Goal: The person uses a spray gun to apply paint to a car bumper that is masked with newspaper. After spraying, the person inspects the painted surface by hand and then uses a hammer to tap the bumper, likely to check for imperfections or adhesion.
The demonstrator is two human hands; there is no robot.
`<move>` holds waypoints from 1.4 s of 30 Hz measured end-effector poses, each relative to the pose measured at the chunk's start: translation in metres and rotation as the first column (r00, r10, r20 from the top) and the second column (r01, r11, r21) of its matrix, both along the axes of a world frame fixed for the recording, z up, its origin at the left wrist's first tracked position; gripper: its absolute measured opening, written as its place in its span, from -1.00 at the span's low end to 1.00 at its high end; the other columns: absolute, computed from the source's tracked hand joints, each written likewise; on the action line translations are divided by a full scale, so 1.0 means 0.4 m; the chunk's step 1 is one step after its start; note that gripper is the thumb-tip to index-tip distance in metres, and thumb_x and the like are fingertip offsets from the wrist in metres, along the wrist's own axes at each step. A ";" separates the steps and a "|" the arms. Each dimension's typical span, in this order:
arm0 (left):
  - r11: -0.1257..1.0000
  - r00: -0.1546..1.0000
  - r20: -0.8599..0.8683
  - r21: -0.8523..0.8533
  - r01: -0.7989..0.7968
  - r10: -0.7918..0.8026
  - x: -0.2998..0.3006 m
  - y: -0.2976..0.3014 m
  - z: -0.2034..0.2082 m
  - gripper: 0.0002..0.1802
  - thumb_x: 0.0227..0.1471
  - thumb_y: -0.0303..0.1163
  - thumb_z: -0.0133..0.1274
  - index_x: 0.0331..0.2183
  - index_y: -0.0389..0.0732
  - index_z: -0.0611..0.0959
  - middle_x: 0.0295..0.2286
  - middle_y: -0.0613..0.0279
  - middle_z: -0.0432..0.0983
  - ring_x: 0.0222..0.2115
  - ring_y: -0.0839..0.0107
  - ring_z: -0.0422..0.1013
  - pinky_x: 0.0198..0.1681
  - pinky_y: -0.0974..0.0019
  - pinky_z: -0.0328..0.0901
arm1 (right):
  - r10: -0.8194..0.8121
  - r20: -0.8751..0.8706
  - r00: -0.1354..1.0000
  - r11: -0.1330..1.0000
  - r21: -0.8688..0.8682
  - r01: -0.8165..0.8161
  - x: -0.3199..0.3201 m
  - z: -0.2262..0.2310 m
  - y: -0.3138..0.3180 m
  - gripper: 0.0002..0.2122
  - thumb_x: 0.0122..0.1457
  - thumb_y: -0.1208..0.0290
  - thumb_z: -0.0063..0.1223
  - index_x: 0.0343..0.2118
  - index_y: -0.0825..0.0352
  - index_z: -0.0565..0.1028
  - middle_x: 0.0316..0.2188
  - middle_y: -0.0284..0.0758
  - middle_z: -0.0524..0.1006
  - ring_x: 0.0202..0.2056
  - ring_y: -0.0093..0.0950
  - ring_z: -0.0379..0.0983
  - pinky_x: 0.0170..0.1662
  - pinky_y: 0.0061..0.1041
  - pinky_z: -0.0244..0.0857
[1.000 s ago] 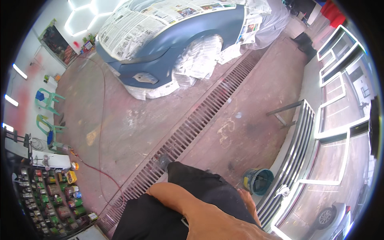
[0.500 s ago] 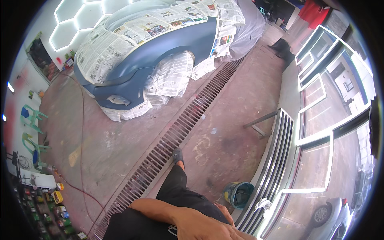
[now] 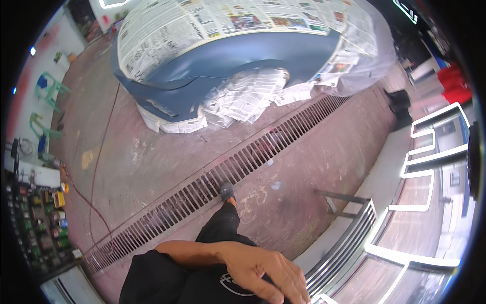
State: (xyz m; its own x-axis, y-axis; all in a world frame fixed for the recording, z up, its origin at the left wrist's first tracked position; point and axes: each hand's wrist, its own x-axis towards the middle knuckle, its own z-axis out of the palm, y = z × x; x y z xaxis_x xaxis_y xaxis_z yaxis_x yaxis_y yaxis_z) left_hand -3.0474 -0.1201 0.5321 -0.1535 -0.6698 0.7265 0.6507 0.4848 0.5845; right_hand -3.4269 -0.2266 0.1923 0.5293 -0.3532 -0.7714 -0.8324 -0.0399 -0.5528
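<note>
My left arm crosses my body from the left, and my left hand (image 3: 268,276) hangs in front of my black clothing (image 3: 162,278), low in the picture. Its back faces up; the thumb stands apart from the fingers, which point down to the lower edge. I see nothing held in it, though its palm side is hidden. My right hand is out of view. Farther off stands a car with a blue-grey front fender and bumper (image 3: 217,61). Newspaper (image 3: 152,48) covers its upper part, and more paper wraps the wheel (image 3: 248,93).
A floor drain grate (image 3: 202,190) runs diagonally past my foot (image 3: 227,191). At right stands a slatted metal bench (image 3: 349,230) beside lit windows. A hose (image 3: 91,202), green plastic chairs (image 3: 50,91) and many small cans (image 3: 43,218) are at left.
My view has swung to the right, and the car sits nearer the middle. The left hand shows more fully now. Fingers seen behind it and the bucket have left view.
</note>
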 end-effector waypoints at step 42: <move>-0.562 0.213 0.530 0.681 0.470 0.821 0.647 -0.403 -0.772 0.12 0.40 0.46 -0.49 0.40 -0.44 0.33 0.41 -0.16 0.23 0.48 0.04 0.07 0.52 0.16 -0.10 | 0.971 -0.151 0.186 0.232 0.399 -0.887 2.244 0.035 -0.959 -0.02 0.30 -0.36 0.05 0.47 0.48 0.19 0.29 0.13 0.47 0.34 -0.04 0.40 0.41 -0.25 0.19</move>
State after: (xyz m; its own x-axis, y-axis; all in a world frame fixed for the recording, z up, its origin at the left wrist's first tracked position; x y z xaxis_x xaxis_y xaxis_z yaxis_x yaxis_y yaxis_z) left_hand -2.7884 -0.2813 0.2235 0.2751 0.3260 -0.9045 0.8670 0.3224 0.3799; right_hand -2.5294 -0.6101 0.2062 0.0858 0.3857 -0.9186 -0.3531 -0.8504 -0.3901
